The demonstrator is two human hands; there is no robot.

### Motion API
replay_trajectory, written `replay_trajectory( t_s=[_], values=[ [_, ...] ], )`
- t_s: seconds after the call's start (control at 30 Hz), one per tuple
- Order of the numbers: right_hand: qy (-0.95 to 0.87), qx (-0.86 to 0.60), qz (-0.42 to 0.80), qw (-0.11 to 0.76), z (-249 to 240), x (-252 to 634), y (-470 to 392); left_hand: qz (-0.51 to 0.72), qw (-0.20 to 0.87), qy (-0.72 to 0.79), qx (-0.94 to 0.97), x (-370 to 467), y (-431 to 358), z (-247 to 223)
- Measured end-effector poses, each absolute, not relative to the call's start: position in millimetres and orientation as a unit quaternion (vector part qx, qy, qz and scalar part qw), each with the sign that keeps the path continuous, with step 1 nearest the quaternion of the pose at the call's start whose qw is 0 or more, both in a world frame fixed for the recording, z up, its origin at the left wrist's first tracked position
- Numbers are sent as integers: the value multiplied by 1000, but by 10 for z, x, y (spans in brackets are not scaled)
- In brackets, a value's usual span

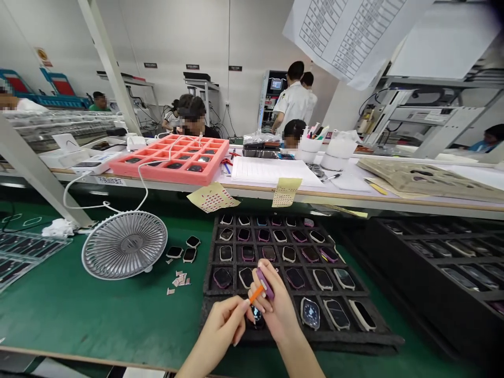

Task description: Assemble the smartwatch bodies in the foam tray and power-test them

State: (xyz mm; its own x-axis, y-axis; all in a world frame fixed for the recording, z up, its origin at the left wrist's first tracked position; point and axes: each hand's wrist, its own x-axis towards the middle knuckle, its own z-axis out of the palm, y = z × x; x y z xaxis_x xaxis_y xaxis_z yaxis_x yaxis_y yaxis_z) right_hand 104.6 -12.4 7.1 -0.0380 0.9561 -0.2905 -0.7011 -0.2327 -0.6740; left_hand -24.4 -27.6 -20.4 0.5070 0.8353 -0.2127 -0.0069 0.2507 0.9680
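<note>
My right hand (280,310) is closed around a small smartwatch with a purple case (266,283), its narrow side turned up. My left hand (225,321) pinches a flat orange stick (256,294), whose far end meets the side of the purple watch. Whether the tip goes into the case or only touches it, I cannot tell. Both hands are above a black foam tray (252,239) with several smartwatches in its compartments. One watch (256,314) with a lit dial lies partly hidden under my hands. Another lit watch (311,313) sits just to the right.
A grey round fan (125,245) stands on the green mat (137,315), near loose watches (189,255) and small pinkish pieces (180,280). At right is another dark tray (397,262). The shelf (252,190) holds a pink foam tray (173,176) and papers. Other people are beyond.
</note>
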Motion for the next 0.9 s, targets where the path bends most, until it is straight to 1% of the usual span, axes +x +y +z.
replay_trajectory(
  t_s=[0.1,0.17,0.27,0.4,0.5,0.57,0.67,0.73,0.8,0.9],
  values=[
    [-225,-386,668,595,48,1007,-140,352,702,394,478,-227,-267,-171],
    [-250,-429,633,595,30,966,-169,381,686,404,470,-200,-256,-136],
    [-283,-497,572,588,-11,883,-235,416,613,439,509,-141,-237,-105],
    [-381,-532,477,587,-93,769,-308,450,487,489,568,-69,-214,-136],
    [-433,-547,436,568,-138,762,-306,450,446,494,595,-85,-204,-188],
    [-437,-564,419,561,-133,855,-262,460,427,513,585,-175,-186,-231],
    [-436,-615,338,564,-91,1150,-135,480,383,580,535,-450,-110,-309],
    [-493,-649,274,512,-92,1369,-39,445,353,626,535,-679,-34,-369],
    [-535,-670,275,435,-154,1521,36,360,341,660,564,-879,38,-438],
    [-590,-666,277,363,-318,1596,78,273,328,699,573,-1057,97,-561]
  ],
)
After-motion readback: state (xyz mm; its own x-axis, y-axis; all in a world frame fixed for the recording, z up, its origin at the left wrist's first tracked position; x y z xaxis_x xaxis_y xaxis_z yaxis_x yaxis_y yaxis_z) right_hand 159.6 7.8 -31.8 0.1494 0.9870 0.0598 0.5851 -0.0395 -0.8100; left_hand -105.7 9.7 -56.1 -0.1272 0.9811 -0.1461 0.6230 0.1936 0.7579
